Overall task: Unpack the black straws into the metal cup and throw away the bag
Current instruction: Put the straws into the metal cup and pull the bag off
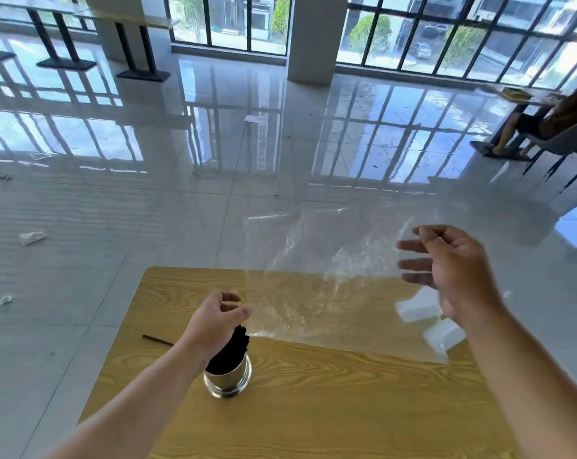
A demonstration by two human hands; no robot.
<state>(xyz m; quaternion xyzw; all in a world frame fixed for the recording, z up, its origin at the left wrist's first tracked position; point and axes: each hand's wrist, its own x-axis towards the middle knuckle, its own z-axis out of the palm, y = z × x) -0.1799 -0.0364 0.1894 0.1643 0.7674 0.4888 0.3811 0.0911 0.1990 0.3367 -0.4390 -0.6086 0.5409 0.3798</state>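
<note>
A bundle of black straws [229, 354] stands in the metal cup [228, 380] on the wooden table [313, 409]. Just above the straws, my left hand [217, 318] is curled, its thumb and fingers pinching the left edge of the clear plastic bag [317, 286]. The bag hangs stretched in the air between both hands, and looks empty. To the right and higher up, my right hand [452, 273] pinches the bag's other end between thumb and forefinger, with the other fingers spread. One loose black straw [158, 341] lies on the table left of the cup.
Two white foam blocks [423, 309] lie on the table's right side, partly behind the bag. Paper scraps [32, 237] litter the glossy floor at left. A seated person [539, 124] and chairs are at far right.
</note>
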